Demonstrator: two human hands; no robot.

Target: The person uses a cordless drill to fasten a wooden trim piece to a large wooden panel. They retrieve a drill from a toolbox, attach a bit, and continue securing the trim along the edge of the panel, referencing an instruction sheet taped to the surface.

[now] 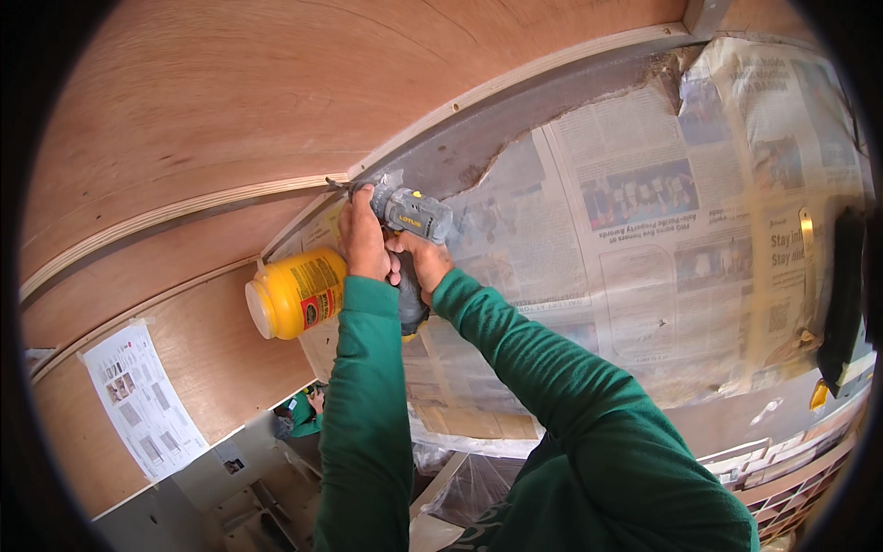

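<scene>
Grey plastic forms the body of the cordless drill [418,217], which in the head view stands near the corner where plywood panel [212,101] and newspaper covering [552,276] come close together. Its nose points left toward the wooden edging [276,190]; whether the tip touches is too small to tell. The right hand [429,265] is closed around the upper handle behind the body, probably because weight and trigger sit there. The left hand [364,241] grips the front from the near side, a finger laid up by the chuck, presumably to steady the nose. Both forearms reach forward from the lower edge in green sleeves, the left nearly straight, the right slanting inward from a bent elbow. The yellow jar [311,287] leans beside the left wrist, partly hidden by it, its support unclear. Taped newspaper likely shields the surface beneath.
</scene>
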